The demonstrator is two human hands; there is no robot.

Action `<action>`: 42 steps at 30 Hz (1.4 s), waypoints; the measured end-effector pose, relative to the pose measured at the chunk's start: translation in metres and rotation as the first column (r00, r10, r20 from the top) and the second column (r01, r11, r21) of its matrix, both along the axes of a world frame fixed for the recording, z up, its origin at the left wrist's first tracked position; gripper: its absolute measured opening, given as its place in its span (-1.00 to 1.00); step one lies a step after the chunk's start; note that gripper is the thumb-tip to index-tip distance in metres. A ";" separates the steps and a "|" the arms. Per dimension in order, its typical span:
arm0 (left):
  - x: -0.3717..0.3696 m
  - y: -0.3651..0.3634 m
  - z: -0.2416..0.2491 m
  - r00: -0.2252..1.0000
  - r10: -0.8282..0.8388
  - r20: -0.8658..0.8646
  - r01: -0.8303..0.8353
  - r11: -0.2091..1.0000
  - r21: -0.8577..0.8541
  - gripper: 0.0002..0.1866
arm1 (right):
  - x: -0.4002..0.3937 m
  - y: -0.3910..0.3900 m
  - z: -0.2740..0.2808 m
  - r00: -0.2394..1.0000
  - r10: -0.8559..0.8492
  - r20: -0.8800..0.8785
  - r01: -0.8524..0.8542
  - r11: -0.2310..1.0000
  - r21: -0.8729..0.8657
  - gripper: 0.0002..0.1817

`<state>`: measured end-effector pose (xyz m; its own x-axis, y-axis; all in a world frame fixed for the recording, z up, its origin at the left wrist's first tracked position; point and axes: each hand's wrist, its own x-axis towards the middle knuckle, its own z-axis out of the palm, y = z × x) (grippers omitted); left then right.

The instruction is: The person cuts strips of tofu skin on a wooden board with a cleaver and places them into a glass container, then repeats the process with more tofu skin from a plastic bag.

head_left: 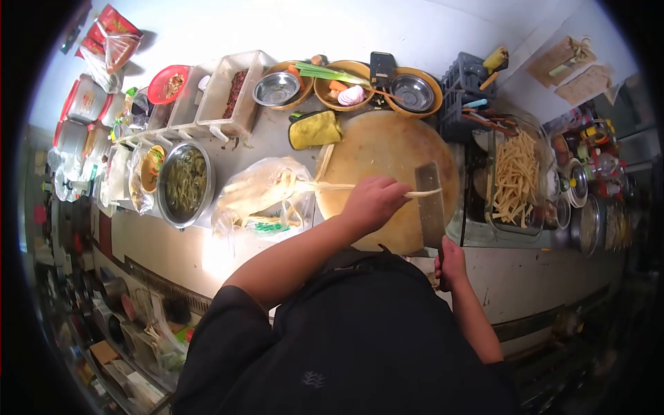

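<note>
My left hand is closed over a long pale yellow strip, which looks like a bean curd stick. The stick lies across the round wooden chopping board, its tip showing at the cleaver blade. My right hand grips the handle of a broad cleaver, whose blade is over the right side of the board. To the left, a clear plastic bag holds more pale sticks, and their ends reach onto the board. Cut strips fill a glass dish at the right.
A steel bowl of dark green strips stands left of the bag. A yellow cloth lies behind the board. Along the wall are clear bins, a basket of vegetables, small steel bowls and a dark rack.
</note>
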<state>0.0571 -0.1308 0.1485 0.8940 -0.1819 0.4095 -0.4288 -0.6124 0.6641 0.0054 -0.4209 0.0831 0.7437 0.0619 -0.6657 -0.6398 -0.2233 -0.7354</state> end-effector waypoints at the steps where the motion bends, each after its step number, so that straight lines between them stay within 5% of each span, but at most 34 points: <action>1: 0.006 -0.006 -0.005 1.000 -0.006 0.002 0.006 1.000 0.000 -0.82 | -0.001 0.000 0.000 1.000 -0.006 0.002 0.006 1.000 0.000 -0.53; 4: 0.014 -0.010 -0.043 0.992 -0.114 -0.053 0.119 0.987 0.106 -0.77 | -0.005 0.000 -0.001 0.999 -0.047 0.015 0.047 0.999 0.024 -0.53; 7: 0.000 0.003 -0.070 0.987 -0.050 0.153 0.006 0.961 0.276 -0.69 | -0.006 0.003 0.002 0.997 -0.073 0.032 0.073 0.997 0.011 -0.53; 10: -0.028 0.040 -0.073 0.986 0.117 -0.116 -0.090 0.973 0.211 -0.79 | -0.013 0.005 -0.002 0.987 -0.162 0.001 0.162 0.987 -0.009 -0.53; 14: -0.060 0.109 -0.092 0.830 0.492 -0.262 -0.431 0.864 0.260 -0.84 | -0.012 0.010 0.004 0.980 -0.199 0.007 0.199 0.980 0.019 -0.55; 16: -0.069 0.139 -0.103 0.728 0.657 -0.196 -0.542 0.726 0.424 -0.67 | -0.011 0.011 0.004 0.975 -0.220 0.000 0.220 0.975 0.018 -0.58; 22: -0.066 0.158 -0.093 0.455 0.807 -0.376 -0.489 0.579 0.653 -0.51 | -0.004 0.009 0.006 0.988 -0.152 0.000 0.152 0.988 -0.034 -0.49; 24: -0.057 0.161 -0.092 0.332 0.696 -0.637 -0.476 0.706 0.524 -0.49 | -0.002 0.010 0.008 0.989 -0.149 -0.005 0.149 0.988 -0.048 -0.48; 27: -0.053 0.173 -0.119 0.417 0.739 -0.528 -0.615 0.658 0.435 -0.53 | 0.000 0.009 0.005 0.990 -0.140 0.005 0.140 0.990 -0.033 -0.48; 34: -0.045 0.183 -0.114 0.397 0.581 -0.710 -0.478 0.792 0.381 -0.58 | -0.001 0.007 -0.003 0.991 -0.124 0.043 0.125 0.992 -0.034 -0.48; 36: -0.044 0.181 -0.125 0.336 0.541 -0.771 -0.733 0.664 0.146 -0.62 | -0.001 0.007 -0.003 0.989 -0.140 0.040 0.140 0.990 -0.004 -0.49; 37: -0.044 0.183 -0.133 0.338 0.539 -0.772 -0.731 0.667 0.146 -0.62 | -0.001 0.007 -0.003 0.989 -0.143 0.039 0.143 0.990 -0.005 -0.49; 42: -0.053 0.209 -0.131 0.647 0.567 -0.509 -0.747 0.604 -0.277 -0.70 | -0.001 0.010 0.001 0.988 -0.155 0.018 0.156 0.988 -0.022 -0.51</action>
<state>0.0045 0.0782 0.0171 0.7764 0.6261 -0.0712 0.2802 -0.2417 0.9290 0.0042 -0.4107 0.0840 0.7535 -0.0706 -0.6537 -0.6563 -0.1393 -0.7415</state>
